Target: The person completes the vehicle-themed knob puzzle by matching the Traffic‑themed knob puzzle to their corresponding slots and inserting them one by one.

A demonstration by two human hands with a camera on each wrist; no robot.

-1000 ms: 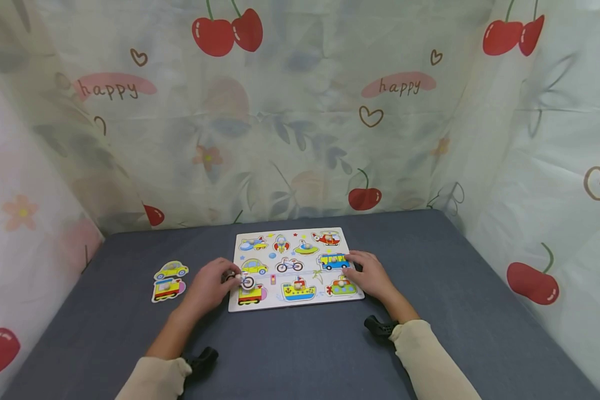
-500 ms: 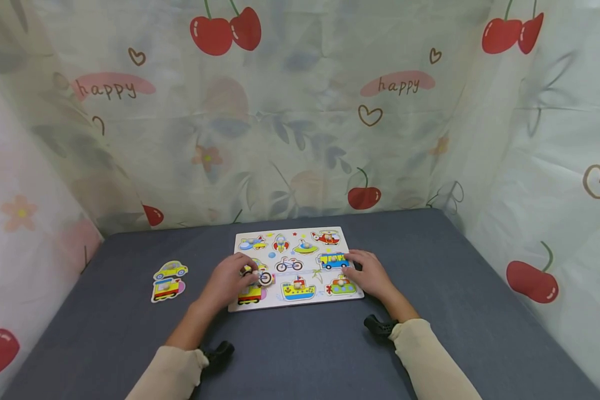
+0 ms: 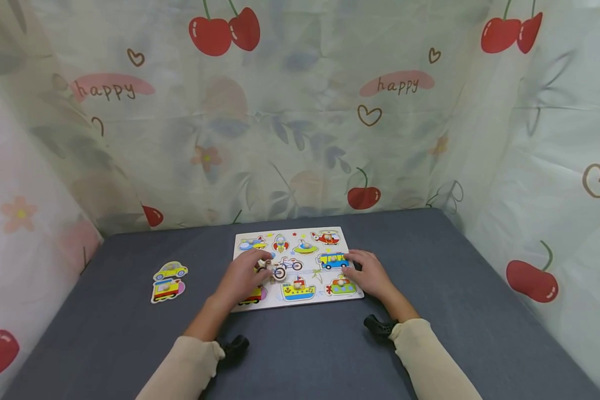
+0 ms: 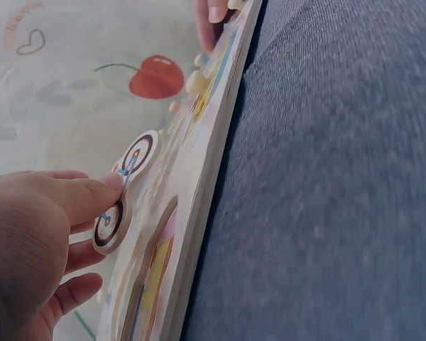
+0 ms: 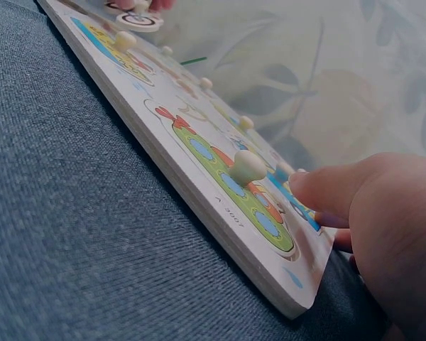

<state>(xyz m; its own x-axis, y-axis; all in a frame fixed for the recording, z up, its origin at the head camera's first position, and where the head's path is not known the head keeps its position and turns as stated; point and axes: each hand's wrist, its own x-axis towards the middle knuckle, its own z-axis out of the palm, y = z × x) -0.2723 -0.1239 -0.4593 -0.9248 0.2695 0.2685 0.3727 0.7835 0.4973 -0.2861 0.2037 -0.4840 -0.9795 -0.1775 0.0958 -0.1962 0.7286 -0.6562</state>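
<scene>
My left hand [image 3: 242, 275] pinches a bicycle puzzle piece [image 4: 138, 158] between thumb and fingers, tilted over the white puzzle board [image 3: 275, 301]. In the head view the piece overlaps the lower left of the bicycle picture [image 3: 295, 264] printed on the board. My right hand [image 3: 372, 275] holds the board's right edge beside the bus piece [image 3: 333, 260], thumb over the top face and some fingers past the edge. Its thumb [image 5: 326, 186] shows near the bus in the right wrist view. Knobbed submarine [image 5: 234, 185] and ship [image 3: 298, 290] pieces sit along the board's front row.
Left of the board, a yellow car piece [image 3: 170, 270] and a train piece [image 3: 167, 289] lie together on the dark grey tabletop [image 3: 300, 355]. Rocket [image 3: 281, 243], saucer [image 3: 305, 247] and helicopter [image 3: 326, 238] pieces occupy the back row. A cherry-print curtain [image 3: 290, 139] encloses the table.
Carrying the bicycle piece, my left hand has moved rightward over the board, from its left edge to the printed bicycle. The right hand stays at the board's right edge.
</scene>
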